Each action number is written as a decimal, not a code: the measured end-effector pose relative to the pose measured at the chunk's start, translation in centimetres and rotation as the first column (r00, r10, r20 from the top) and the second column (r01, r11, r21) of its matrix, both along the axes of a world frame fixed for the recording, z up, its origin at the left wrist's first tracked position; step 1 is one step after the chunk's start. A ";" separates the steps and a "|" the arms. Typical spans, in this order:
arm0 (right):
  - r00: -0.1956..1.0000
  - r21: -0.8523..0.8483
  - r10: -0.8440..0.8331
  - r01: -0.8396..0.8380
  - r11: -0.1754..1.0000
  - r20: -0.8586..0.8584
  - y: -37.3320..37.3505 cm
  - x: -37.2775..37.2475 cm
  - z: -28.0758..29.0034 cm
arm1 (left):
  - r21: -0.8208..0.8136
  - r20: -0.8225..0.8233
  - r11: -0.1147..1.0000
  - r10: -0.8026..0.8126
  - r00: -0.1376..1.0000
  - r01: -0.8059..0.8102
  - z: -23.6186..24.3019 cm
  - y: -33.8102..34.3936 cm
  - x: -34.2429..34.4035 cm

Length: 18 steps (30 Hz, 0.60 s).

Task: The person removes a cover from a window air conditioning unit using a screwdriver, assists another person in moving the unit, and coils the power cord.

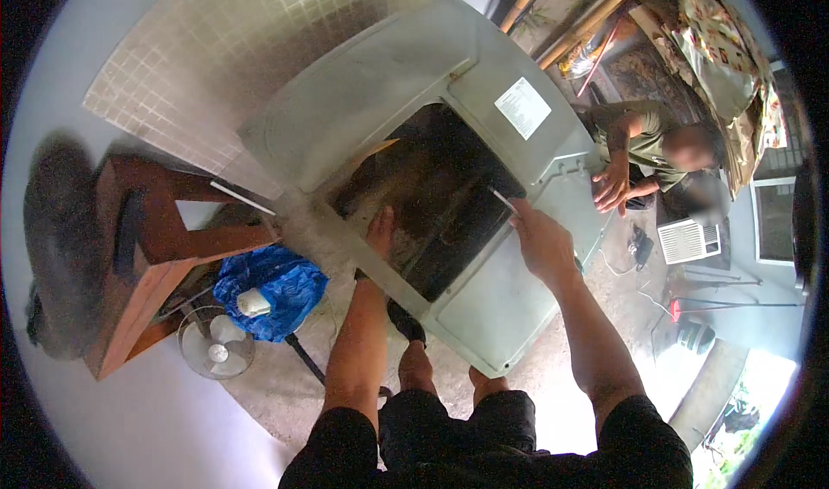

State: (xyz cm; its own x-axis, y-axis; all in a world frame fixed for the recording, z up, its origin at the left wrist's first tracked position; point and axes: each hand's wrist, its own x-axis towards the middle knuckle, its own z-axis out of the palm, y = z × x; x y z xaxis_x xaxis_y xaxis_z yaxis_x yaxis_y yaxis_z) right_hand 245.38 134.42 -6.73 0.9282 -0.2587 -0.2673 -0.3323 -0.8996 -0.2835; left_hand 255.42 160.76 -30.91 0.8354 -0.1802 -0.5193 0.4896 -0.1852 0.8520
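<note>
A large grey housing [449, 329] stands tilted before me, with a dark rectangular opening in its face. My left hand [378, 232] is closed on the rim at the opening's left side, its fingertips partly lost in the dark interior. At the opposite rim, my right hand [542, 243] is closed round a thin pale rod [501, 199], whose end points into the opening; the rest of it is hidden in my fist. Inside lie dusty brown and dark surfaces, too dim to tell. A white label [522, 108] is stuck on the housing's upper right.
A brown wooden stand [147, 256] is at the left, beside a fan [217, 348] and a blue plastic bag [272, 286]. At the right another person [643, 148] crouches near the housing, by a white vented unit [688, 241]. Bamboo poles [596, 18] lean behind.
</note>
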 end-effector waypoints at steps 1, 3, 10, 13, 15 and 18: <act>0.998 -0.061 0.007 -0.003 0.998 0.060 0.1 -0.2 -0.1 | 0.123 0.034 0.991 -0.051 0.998 0.047 -0.1 -1.0 1.3; 0.992 -0.130 0.017 -0.001 0.991 0.123 0.3 -0.3 -0.8 | 0.223 0.154 0.957 -0.221 0.963 0.184 -0.5 -2.6 3.9; 0.925 -0.406 0.208 -0.065 0.912 0.319 0.3 -1.1 -3.2 | 0.062 0.138 0.988 -0.146 0.980 0.138 -1.0 -7.2 9.1; 0.884 -0.407 0.239 -0.061 0.911 0.401 0.4 -0.9 -3.3 | -0.518 -0.184 0.852 -0.018 0.983 -0.081 -2.9 -7.0 9.6; 0.889 -0.407 0.224 -0.048 0.912 0.398 0.4 -0.9 -3.7 | -0.556 -0.284 0.810 0.025 0.959 -0.185 -3.4 -6.9 10.0; 0.877 -0.370 0.215 -0.047 0.928 0.430 0.2 -1.1 -3.9 | -0.520 -0.225 0.834 0.075 0.972 -0.185 -2.6 -7.7 9.4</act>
